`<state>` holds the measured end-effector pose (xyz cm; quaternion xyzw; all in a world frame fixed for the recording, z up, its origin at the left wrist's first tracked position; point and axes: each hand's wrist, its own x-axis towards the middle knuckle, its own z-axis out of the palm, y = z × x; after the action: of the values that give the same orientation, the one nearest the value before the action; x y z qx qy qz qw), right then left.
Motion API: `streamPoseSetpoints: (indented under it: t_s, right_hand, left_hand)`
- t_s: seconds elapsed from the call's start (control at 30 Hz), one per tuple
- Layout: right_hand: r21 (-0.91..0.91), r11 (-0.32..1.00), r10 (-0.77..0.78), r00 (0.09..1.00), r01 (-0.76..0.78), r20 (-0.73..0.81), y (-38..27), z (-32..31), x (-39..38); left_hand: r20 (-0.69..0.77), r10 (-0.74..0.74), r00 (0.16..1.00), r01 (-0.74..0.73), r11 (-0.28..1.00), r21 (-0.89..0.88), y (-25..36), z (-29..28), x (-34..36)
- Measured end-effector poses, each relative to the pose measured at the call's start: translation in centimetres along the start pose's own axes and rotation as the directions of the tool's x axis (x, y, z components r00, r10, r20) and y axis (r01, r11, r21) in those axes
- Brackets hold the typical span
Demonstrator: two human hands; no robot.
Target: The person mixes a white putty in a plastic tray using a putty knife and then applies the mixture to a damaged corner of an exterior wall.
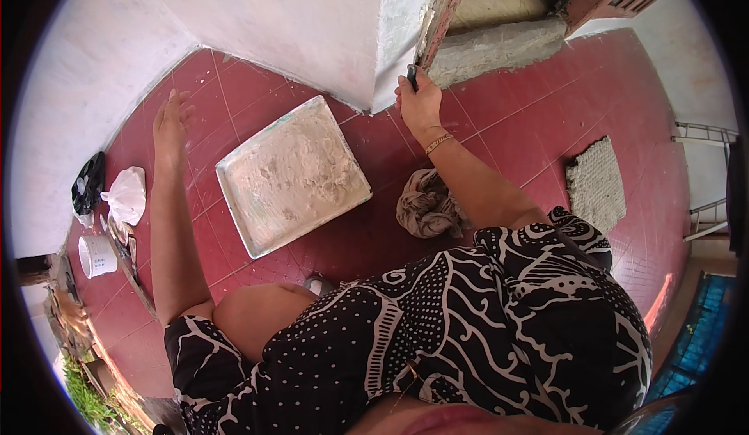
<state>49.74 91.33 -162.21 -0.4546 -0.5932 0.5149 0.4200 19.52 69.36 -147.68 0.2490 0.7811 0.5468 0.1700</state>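
My right hand [421, 103] is wrapped round the dark handle of a black-handled tool [412, 76], held against the wall corner [388, 68] beside the doorway. The tool's working end is hard to make out. On the left, my left hand [172, 119] is raised over the floor with its fingers apart and nothing in it. Between my arms lies a shallow white tray [232, 215], with a layer of pale, lumpy paste [300, 174] spread over its bottom. A crumpled grey-brown cloth [425, 203] rests on the floor below my right forearm.
At the left wall are a black plastic bag [88, 185], a white plastic bag [126, 195], a white tub [97, 255] and several tools. A rough concrete step [499, 51] crosses the doorway. A woven mat [597, 185] lies on the red tiled floor [530, 134] at right.
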Motion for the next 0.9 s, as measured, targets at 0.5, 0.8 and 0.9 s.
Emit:
streamPoseSetpoints:
  t_s: [0.5, 0.8, 0.9]
  right_hand:
    - [-0.033, 0.978, 0.205, 0.936, -0.205, 0.286, -1.0, -9.5, -3.6]
    - [-0.046, 0.992, 0.118, 0.993, -0.117, 0.018, -1.1, -15.4, -3.9]
    - [-0.155, 0.978, -0.146, 0.988, 0.137, -0.045, -3.2, -15.4, -3.0]
  left_hand:
    - [0.047, 0.02, 0.999, -0.017, 0.999, -0.045, 4.0, 2.3, -5.1]
    - [0.075, 0.038, 0.996, -0.033, 0.997, -0.067, 6.8, 6.0, -7.0]
    - [0.068, 0.041, 0.997, -0.036, 0.997, -0.066, 6.8, 6.5, -7.0]
